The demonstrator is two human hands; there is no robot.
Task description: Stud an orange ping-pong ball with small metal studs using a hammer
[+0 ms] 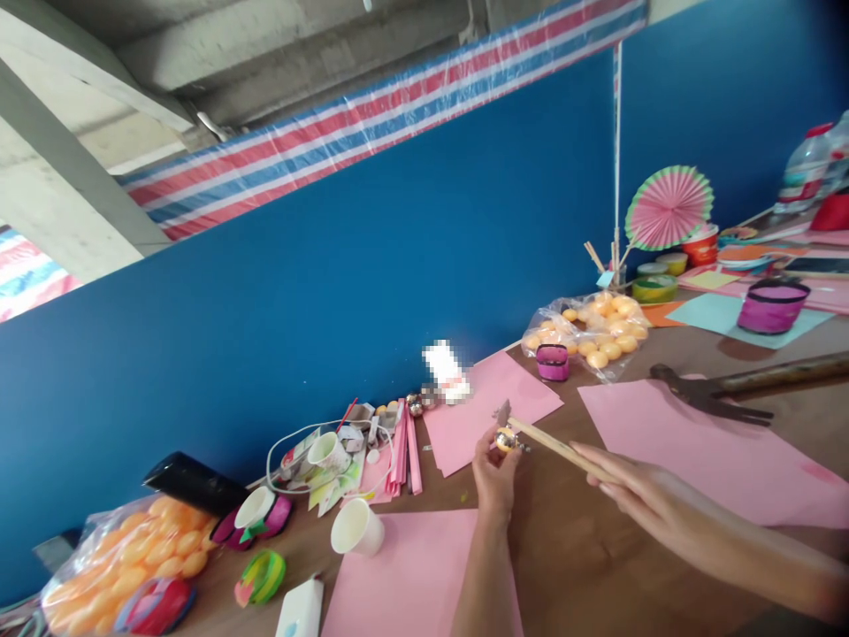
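My left hand (494,469) pinched a little metal bell (507,439); right hand (637,491) gripped a wooden stick (550,445) touching it.

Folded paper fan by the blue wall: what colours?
Pink with a green edge; head view.

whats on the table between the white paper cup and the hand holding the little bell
In the head view, only bare wooden tabletop separates the paper cup from the left hand holding the bell; pink paper lies just below.

Small shiny bell (506,439) pinched upright, touching tilted wooden stick (557,448) tip.
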